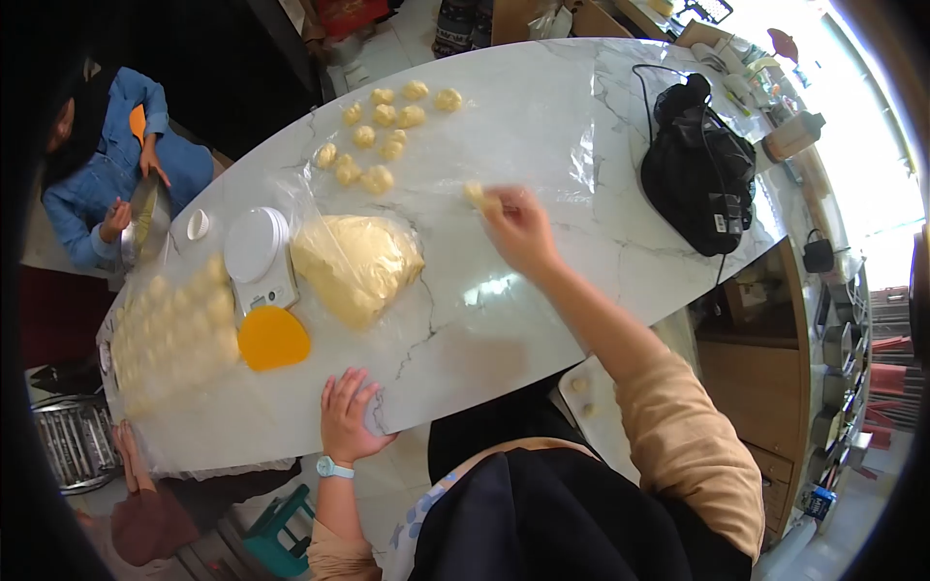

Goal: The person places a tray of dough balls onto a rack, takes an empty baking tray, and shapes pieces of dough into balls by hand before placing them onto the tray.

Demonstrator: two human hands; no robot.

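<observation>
My left hand lies flat on the marble table's near edge, fingers stretched out and holding nothing. Farther out, my right hand is over the table with its fingers curled and blurred by motion. A small piece of dough shows at its fingertips. Beyond it, to the left, several rough dough balls sit on clear plastic sheeting. A large mass of yellow dough, partly under plastic, rests between my hands and the white kitchen scale. An orange dough scraper lies just in front of the scale.
Many dough balls under plastic cover the table's left end. A black bag with a cord stands at the right. A person in blue holds a metal bowl across the left edge; another person's hand touches the near-left edge.
</observation>
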